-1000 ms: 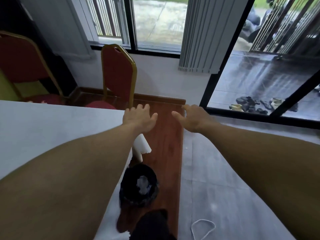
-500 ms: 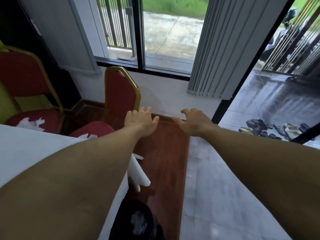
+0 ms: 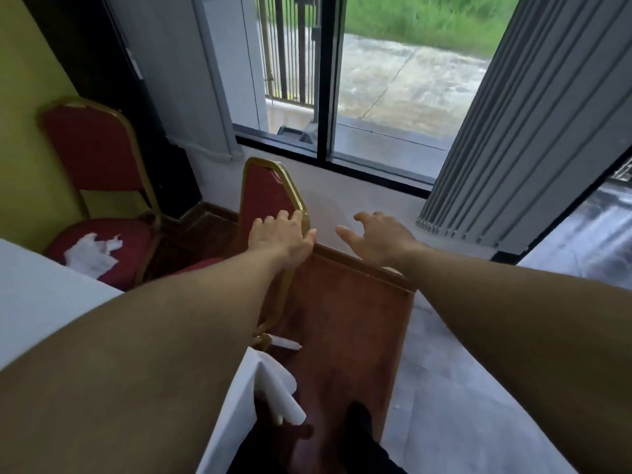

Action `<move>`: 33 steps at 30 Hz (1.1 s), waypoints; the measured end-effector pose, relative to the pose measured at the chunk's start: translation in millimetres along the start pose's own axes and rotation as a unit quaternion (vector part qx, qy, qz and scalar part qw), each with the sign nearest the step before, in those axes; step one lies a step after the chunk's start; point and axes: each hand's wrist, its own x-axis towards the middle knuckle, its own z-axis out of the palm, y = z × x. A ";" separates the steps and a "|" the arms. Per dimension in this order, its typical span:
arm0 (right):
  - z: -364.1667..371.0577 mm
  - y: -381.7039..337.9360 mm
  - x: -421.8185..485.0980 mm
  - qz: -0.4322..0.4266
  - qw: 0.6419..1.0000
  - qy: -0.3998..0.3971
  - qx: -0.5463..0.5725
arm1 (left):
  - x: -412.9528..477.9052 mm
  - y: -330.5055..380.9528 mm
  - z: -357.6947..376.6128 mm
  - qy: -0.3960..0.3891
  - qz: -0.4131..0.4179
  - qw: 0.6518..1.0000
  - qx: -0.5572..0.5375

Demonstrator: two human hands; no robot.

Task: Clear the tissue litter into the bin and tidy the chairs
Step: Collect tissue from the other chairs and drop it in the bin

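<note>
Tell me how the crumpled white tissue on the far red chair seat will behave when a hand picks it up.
The tissue looks thin and crumpled with ragged edges, so it is probably floppy and very light. It may tear or split into pieces if pinched at one corner. Lying loose on the chair seat, it likely shifts easily.

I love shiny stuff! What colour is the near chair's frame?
Gold. The chair frame wraps a red back, clearest in the head view.
</note>
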 end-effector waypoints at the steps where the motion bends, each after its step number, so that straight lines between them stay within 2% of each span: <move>1: -1.9 1.0 16.6 -0.010 1.000 -0.005 -0.005 | 12.5 -0.4 -1.5 -0.002 -0.010 1.000 0.000; 10: -19.5 23.5 162.2 -0.092 0.995 -0.031 -0.021 | 133.8 16.0 -12.5 -0.004 -0.092 0.995 -0.025; 18: -25.6 49.6 262.9 -0.115 0.990 -0.062 -0.048 | 218.7 27.8 -9.6 -0.018 -0.135 0.990 -0.035; 33: -47.8 8.9 447.6 -0.158 0.985 -0.053 -0.054 | 383.3 -24.0 -40.2 -0.004 -0.156 0.987 -0.030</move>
